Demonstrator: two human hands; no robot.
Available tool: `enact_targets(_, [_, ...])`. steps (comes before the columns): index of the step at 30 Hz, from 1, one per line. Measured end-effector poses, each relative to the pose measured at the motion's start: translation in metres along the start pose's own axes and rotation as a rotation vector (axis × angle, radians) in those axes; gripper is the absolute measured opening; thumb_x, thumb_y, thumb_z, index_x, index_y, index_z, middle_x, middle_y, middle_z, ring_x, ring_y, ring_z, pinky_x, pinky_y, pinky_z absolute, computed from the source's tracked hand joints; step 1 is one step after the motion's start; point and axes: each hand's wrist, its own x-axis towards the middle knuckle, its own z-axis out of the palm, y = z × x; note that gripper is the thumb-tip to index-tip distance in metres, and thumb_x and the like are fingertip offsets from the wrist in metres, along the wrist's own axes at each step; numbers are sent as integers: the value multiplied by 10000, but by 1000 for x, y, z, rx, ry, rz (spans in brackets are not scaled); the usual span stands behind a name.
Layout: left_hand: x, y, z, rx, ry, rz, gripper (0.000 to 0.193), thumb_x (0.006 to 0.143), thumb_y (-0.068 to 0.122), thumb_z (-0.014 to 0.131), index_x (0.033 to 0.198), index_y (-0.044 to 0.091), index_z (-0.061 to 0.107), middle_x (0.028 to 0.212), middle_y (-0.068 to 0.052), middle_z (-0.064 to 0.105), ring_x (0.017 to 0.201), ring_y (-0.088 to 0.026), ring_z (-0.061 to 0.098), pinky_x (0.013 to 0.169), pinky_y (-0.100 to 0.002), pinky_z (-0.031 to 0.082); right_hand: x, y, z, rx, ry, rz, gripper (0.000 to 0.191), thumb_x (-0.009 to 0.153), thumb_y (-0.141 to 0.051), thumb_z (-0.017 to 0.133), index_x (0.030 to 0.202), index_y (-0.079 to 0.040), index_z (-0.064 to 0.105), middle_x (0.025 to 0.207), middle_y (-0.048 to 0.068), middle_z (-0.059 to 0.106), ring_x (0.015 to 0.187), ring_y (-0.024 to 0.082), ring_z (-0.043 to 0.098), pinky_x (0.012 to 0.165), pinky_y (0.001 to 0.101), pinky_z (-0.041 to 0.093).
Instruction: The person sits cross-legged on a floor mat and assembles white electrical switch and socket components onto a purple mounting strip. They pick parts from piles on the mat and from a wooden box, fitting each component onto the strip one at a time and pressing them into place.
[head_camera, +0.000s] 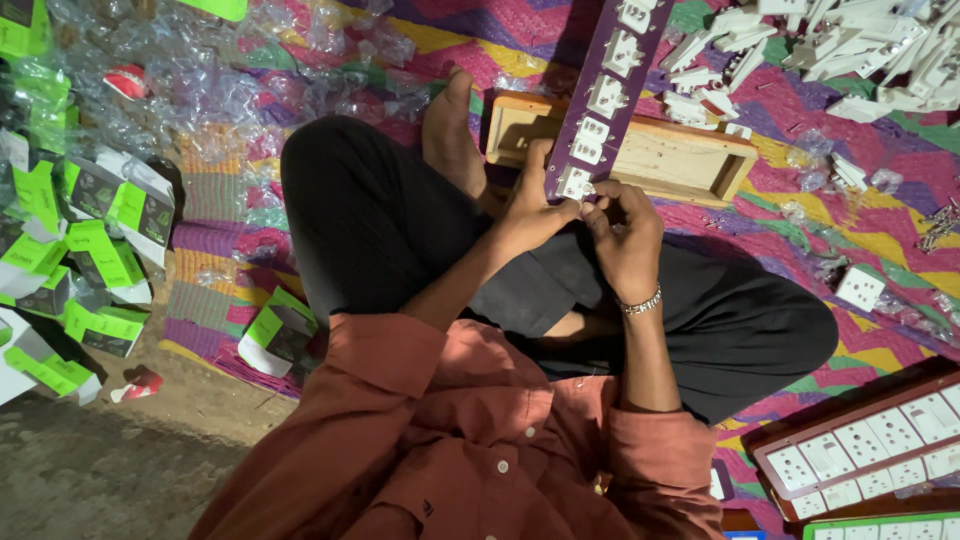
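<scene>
Hands meet at the near end of one long purple panel strip, which slants up and away across an open wooden box. Five white socket-and-switch modules show along the strip, the nearest one right at the fingertips. The left hand has its fingers closed on the strip's lower end, thumb pressed beside that module. The right hand, wearing a metal bracelet, curls its fingers tight at the same corner, pinching something too small to make out; its grip touches the module's edge.

The box is pale, raw wood, rectangular and hollow, lying on a woven mat of pink, yellow, green and purple zigzags. One loose white module lies on the mat to the right, apart from the hands. A heap of white plastic parts fills the upper right. Two finished boards with glossy white switches sit at the lower right. Many green-and-black cardboard cartons and crinkled clear plastic wrappers spread on the left.
</scene>
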Motion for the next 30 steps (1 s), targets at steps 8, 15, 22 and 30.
enact_targets(8, [0, 2, -3, 53, -24, 6, 710, 820, -14, 745, 1398, 71, 342, 1228, -156, 586, 1153, -235, 600, 972, -379, 514, 2, 17, 3, -92, 21, 171, 367, 1079, -215, 647, 851, 72, 640, 625, 134, 530, 604, 134, 453, 564, 331, 402])
enact_targets(15, [-6, 3, 1, 97, -25, 137, 730, 850, -53, 677, 1461, 33, 286, 1278, -206, 577, 1193, -300, 625, 1005, -396, 509, 7, 24, 8, -55, -19, 150, 358, 1050, -220, 602, 829, 53, 671, 578, 117, 546, 546, 117, 478, 523, 355, 399])
enact_targets(22, [-12, -2, 6, 261, 13, 139, 790, 841, -56, 675, 1491, 17, 231, 1305, -286, 589, 1207, -436, 629, 974, -448, 530, 11, 38, 10, -53, -30, 195, 376, 1050, -210, 625, 788, 59, 641, 579, 117, 530, 563, 113, 445, 525, 351, 389])
enact_targets(30, [-15, -1, 7, 248, -8, 126, 775, 860, -66, 668, 1492, 29, 231, 1269, -268, 620, 1156, -420, 677, 932, -433, 555, 14, 59, 9, 170, -107, 274, 307, 1032, -183, 630, 810, 25, 666, 640, 9, 598, 601, 55, 478, 545, 287, 404])
